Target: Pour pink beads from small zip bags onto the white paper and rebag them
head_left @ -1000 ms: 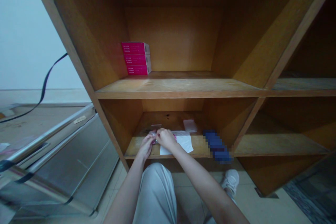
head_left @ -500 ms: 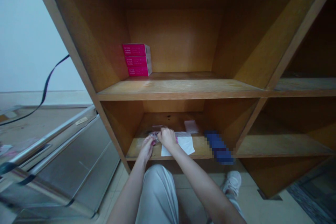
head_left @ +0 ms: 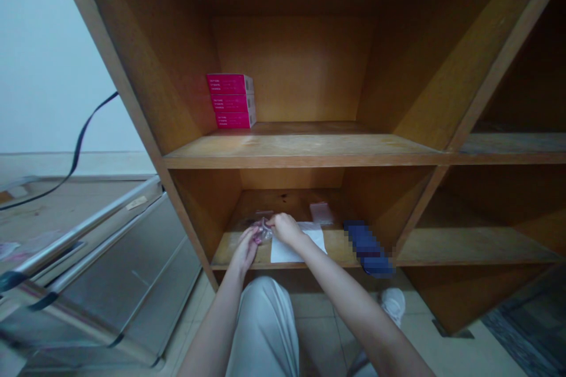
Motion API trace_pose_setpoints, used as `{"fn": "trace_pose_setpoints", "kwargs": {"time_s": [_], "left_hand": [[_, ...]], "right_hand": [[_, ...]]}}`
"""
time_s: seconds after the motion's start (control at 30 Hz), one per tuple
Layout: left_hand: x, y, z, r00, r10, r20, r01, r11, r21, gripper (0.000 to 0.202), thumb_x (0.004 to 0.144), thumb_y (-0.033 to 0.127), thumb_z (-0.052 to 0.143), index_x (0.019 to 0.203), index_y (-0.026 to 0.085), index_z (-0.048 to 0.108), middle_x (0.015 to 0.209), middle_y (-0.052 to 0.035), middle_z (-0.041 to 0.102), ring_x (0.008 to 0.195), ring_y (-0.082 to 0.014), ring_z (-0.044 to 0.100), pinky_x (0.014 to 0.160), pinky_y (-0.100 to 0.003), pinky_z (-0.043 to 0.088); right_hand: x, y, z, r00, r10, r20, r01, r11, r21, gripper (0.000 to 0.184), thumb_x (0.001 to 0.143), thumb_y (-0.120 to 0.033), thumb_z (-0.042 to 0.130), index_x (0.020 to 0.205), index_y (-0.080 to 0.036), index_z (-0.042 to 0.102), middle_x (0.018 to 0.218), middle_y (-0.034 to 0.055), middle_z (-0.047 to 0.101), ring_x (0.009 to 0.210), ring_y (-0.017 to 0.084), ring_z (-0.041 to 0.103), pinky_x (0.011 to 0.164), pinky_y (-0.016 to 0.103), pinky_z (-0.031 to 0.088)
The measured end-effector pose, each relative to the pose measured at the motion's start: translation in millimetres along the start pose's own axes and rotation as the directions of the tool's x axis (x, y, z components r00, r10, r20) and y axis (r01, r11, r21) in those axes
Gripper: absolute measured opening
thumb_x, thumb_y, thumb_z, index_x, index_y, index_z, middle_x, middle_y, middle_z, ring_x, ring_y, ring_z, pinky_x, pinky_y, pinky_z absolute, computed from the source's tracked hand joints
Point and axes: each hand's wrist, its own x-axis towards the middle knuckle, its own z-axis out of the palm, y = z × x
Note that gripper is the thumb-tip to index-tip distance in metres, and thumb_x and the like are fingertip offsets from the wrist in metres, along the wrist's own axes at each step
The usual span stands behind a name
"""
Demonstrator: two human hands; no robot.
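My left hand [head_left: 246, 248] is closed on a small clear plastic bag [head_left: 264, 232] with something pinkish at its lower left. My right hand [head_left: 285, 228] has its fingers pinched at the bag's right side. Both hands work low over the lower shelf of a wooden cabinet. Under my right wrist lies a white sheet of paper [head_left: 283, 252], partly covered by the hand and forearm. What the bag contains is too small to make out.
Three stacked pink boxes [head_left: 232, 101] stand on the upper shelf [head_left: 309, 144]. On the lower shelf are a flat clear packet [head_left: 321, 213] and a pixelated dark blue object [head_left: 369, 248] jutting past the front edge. A metal-framed cart [head_left: 132, 283] stands at the left.
My right hand has shifted slightly to the right, and more of the clear bag shows between my hands. A pink bit beside my right hand is out of sight now.
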Motion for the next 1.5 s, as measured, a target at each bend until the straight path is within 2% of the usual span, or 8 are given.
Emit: {"fn": "trace_pose_setpoints", "kwargs": {"time_s": [0.27,0.5,0.7,0.87,1.1,1.23,1.4,1.5], "left_hand": [[2.2,2.5,-4.1,1.000,-0.007,0.009,0.008,0.993,-0.115,0.011,0.059,0.011,0.063,0.069,0.014,0.061,0.075,-0.0028,0.062,0.066,-0.0105,0.057,0.057,-0.020,0.042],[1.6,0.1,-7.6,0.998,-0.014,0.058,0.012,0.999,0.033,0.026,0.058,0.004,0.063,0.082,0.014,0.063,0.092,-0.0056,0.061,0.072,-0.0101,0.057,0.059,-0.018,0.042],[2.3,-0.9,-9.6,0.996,0.003,0.087,-0.011,0.995,0.094,0.032,0.064,0.005,0.058,0.094,0.016,0.060,0.113,-0.0102,0.054,0.092,-0.0158,0.056,0.067,-0.021,0.044],[-0.2,1.2,-6.1,0.995,0.012,0.101,-0.018,0.998,0.061,0.043,0.066,0.004,0.056,0.105,0.020,0.054,0.121,-0.0095,0.049,0.103,-0.0162,0.052,0.070,-0.018,0.043],[-1.8,3.5,-2.0,0.996,0.017,0.087,-0.012,0.998,-0.059,0.044,0.065,0.003,0.056,0.106,0.020,0.054,0.106,-0.0074,0.059,0.083,-0.0112,0.059,0.062,-0.016,0.045],[1.2,3.5,-2.2,0.999,-0.004,0.049,0.012,0.986,-0.167,0.028,0.069,0.005,0.053,0.095,0.015,0.058,0.087,-0.0051,0.063,0.071,-0.0087,0.060,0.069,-0.020,0.048],[1.8,1.2,-1.7,0.996,0.027,0.082,-0.017,0.992,-0.126,0.030,0.058,-0.005,0.053,0.080,0.015,0.058,0.079,-0.0011,0.064,0.078,-0.0113,0.061,0.085,-0.028,0.045],[-2.2,0.7,2.5,0.988,-0.003,0.154,0.007,1.000,-0.021,0.032,0.056,-0.005,0.057,0.081,0.015,0.058,0.088,-0.0029,0.065,0.084,-0.0141,0.061,0.090,-0.032,0.041]], "right_hand": [[2.8,10.7,-8.5,0.990,0.139,0.014,-0.135,0.930,0.343,0.028,0.072,-0.014,0.045,0.089,-0.014,0.067,0.086,0.0060,0.068,0.066,0.013,0.061,0.061,0.019,0.043],[3.0,24.3,0.7,0.991,0.110,0.071,-0.129,0.925,0.357,0.031,0.071,-0.012,0.045,0.093,-0.015,0.066,0.080,0.0057,0.068,0.056,0.012,0.055,0.052,0.020,0.039],[-1.0,35.1,4.8,0.994,0.083,0.069,-0.105,0.885,0.454,0.025,0.071,-0.029,0.054,0.080,-0.012,0.069,0.055,0.0005,0.061,0.042,0.007,0.042,0.041,0.018,0.029],[0.2,39.2,6.7,0.998,0.040,0.038,-0.054,0.848,0.528,0.032,0.068,-0.036,0.058,0.087,-0.012,0.068,0.067,0.0030,0.065,0.050,0.009,0.047,0.045,0.018,0.033],[-0.8,30.5,3.9,0.978,-0.048,0.204,-0.084,0.804,0.589,0.034,0.073,-0.022,0.047,0.105,-0.016,0.060,0.079,0.0045,0.067,0.055,0.010,0.053,0.053,0.022,0.041],[1.3,26.8,3.1,0.986,-0.012,0.164,-0.111,0.688,0.717,0.035,0.069,-0.030,0.056,0.100,-0.015,0.063,0.090,0.0076,0.066,0.072,0.015,0.059,0.066,0.027,0.044],[2.0,18.1,-6.2,0.986,0.034,0.161,-0.146,0.630,0.762,0.038,0.064,-0.045,0.061,0.080,-0.011,0.067,0.076,0.0077,0.067,0.068,0.016,0.060,0.066,0.029,0.045],[-1.0,14.2,-12.9,0.976,0.012,0.219,-0.189,0.554,0.811,0.041,0.061,-0.046,0.063,0.084,-0.013,0.066,0.077,0.0067,0.067,0.068,0.015,0.061,0.066,0.028,0.045]]}}
